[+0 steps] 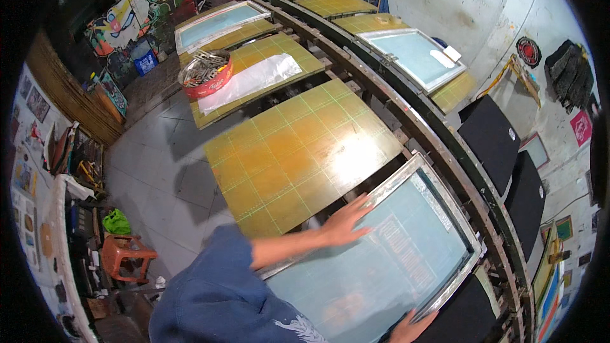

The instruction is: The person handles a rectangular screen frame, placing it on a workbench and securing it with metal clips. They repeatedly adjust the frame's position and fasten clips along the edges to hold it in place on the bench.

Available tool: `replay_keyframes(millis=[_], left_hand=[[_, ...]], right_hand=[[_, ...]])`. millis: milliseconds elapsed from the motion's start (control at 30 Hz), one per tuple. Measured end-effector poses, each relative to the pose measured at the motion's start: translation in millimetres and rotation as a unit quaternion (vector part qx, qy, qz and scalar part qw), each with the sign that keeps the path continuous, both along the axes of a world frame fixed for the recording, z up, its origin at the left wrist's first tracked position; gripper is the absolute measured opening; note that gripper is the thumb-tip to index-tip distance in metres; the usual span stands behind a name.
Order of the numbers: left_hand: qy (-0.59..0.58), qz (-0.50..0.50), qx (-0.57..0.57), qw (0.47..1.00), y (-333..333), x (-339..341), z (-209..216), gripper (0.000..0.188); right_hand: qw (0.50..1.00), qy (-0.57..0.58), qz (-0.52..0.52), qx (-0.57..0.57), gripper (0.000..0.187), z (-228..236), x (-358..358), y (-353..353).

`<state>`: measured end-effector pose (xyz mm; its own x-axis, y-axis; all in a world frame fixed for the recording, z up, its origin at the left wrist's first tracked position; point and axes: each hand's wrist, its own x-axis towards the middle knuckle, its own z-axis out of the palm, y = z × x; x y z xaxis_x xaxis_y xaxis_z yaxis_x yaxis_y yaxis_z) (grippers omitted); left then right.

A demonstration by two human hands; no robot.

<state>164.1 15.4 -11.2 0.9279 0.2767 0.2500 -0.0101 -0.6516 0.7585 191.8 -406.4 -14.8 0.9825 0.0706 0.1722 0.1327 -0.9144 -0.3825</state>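
A large silk-screen frame (467, 228) with pale blue mesh lies in front of me, a faint rectangular design showing in the mesh. My left hand (343, 223) rests across its far left rim, fingers stretched out and thumb spread over the mesh. At the near right rim, my right hand (412, 330) straddles the frame edge, thumb and finger on either side; its lower part is cut off by the picture's edge. Beneath that corner, a black panel (467, 314) is partly hidden by the frame.
A yellow-green board (286, 152) with grid lines lies beyond the frame. Farther off, a red round tin (206, 75) holds metal pieces beside a clear sheet (254, 82). Metal rails (406, 111) run along the row. An orange stool (127, 255) stands at left.
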Motion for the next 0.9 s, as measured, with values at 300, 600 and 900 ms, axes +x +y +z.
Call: replay_keyframes(millis=[300,600,900], left_hand=[[-0.06,0.192,-0.101,0.974,-38,-187,35,0.043],[-0.059,0.467,-0.21,0.857,-2,-328,42,0.027],[-0.051,0.497,-0.305,0.811,81,-403,16,0.019]], right_hand=[[0.995,0.002,-0.004,-0.096,0.08,-11,-27,-15],[0.99,-0.045,0.101,0.089,0.067,13,-65,132],[0.909,-0.008,0.391,0.145,0.059,54,-178,295]])
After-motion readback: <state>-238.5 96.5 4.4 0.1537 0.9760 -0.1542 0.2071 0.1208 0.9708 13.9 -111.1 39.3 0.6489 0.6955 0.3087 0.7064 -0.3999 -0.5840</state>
